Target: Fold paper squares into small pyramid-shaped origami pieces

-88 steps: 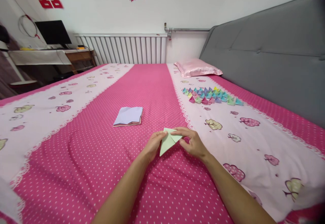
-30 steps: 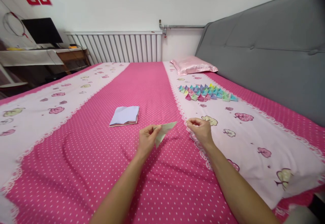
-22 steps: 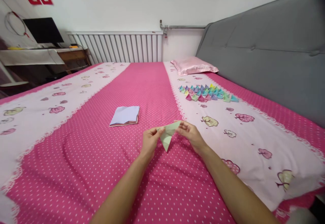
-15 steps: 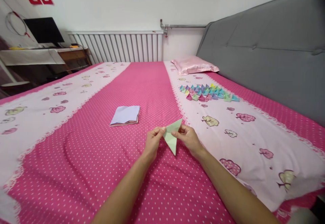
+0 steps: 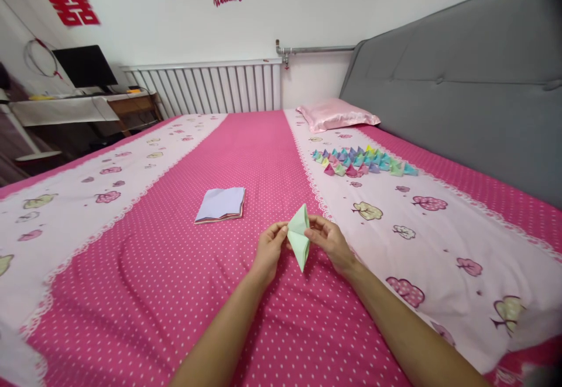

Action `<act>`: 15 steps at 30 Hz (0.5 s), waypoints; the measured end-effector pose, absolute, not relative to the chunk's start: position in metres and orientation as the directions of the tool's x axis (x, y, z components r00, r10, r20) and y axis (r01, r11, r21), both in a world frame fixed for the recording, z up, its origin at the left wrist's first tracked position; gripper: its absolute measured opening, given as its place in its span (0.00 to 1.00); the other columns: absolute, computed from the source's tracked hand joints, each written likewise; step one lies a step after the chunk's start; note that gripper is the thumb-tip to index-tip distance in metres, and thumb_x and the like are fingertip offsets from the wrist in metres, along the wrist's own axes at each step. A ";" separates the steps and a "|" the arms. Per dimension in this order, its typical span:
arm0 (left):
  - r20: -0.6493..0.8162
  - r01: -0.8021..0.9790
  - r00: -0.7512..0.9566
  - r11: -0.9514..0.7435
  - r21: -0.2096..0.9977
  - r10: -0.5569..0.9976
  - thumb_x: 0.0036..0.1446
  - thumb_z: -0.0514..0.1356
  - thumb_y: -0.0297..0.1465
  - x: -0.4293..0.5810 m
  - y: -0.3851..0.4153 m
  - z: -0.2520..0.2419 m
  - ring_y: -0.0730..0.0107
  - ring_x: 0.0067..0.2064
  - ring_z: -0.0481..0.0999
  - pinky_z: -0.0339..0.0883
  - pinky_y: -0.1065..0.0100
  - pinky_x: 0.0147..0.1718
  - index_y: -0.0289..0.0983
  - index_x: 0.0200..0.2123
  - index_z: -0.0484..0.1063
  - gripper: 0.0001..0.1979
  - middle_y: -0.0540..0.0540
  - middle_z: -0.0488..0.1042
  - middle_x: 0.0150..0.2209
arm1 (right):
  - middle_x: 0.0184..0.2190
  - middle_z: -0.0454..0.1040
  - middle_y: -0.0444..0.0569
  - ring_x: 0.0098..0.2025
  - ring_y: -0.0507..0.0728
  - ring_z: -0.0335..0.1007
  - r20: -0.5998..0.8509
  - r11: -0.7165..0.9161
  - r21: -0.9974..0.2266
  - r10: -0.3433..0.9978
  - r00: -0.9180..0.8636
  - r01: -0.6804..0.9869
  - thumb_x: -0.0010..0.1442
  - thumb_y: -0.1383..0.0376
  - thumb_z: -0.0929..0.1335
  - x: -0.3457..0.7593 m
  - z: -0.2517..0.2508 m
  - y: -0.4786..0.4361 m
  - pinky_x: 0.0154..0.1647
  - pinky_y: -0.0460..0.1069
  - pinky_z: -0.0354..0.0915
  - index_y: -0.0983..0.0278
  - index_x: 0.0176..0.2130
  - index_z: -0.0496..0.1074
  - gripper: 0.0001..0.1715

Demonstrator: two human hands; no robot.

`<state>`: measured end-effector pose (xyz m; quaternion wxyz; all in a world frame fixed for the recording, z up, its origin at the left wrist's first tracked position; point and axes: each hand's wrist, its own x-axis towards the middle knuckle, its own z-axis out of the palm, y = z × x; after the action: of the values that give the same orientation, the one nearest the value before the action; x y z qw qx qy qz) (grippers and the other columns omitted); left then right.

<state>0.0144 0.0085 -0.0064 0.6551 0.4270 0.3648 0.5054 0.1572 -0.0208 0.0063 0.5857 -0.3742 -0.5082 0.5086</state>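
Green paper [image 5: 298, 236], folded, held in the lower centre of the frame above the pink dotted bed cover [image 5: 259, 135]. One point is directed upward and the other downward; the layers part slightly along the right edge. Left hand [image 5: 268, 252]: the thumb and fingers are pinched together on the paper's left corner, with little gap between them. Right hand [image 5: 332, 243]: the thumb lies on the front near the right edge, the fingers curl behind, and the paper is gripped between.

For good handling at this stage, the left pinch is best kept firm and steady, serving as the anchor, while the right thumb works gently. Thin paper probably dents under hard pressure, so a light, even touch seems advisable. Matching the layered edges before any crease is pressed should keep both points sharp.

Also shown: a stack of square paper [image 5: 220, 203], left of centre, its top sheet lilac; and rows of small folded paper shapes [image 5: 360, 160] in several colours, right of centre, below the pink pillow [image 5: 336, 115].
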 end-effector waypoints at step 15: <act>-0.116 -0.461 0.298 0.249 0.852 0.948 0.43 0.66 0.35 0.014 0.009 -0.005 0.77 0.25 0.70 0.64 0.75 0.26 0.34 0.31 0.71 0.13 0.50 0.73 0.26 | 0.34 0.73 0.47 0.34 0.53 0.69 0.207 0.187 -0.958 0.975 -0.075 -0.217 0.50 0.59 0.71 0.159 0.007 -0.022 0.35 0.48 0.65 0.62 0.40 0.71 0.17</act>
<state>0.0144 0.0086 -0.0047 0.7172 0.3667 0.3318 0.4910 0.1588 -0.0224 0.0072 0.5723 -0.3676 -0.5156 0.5210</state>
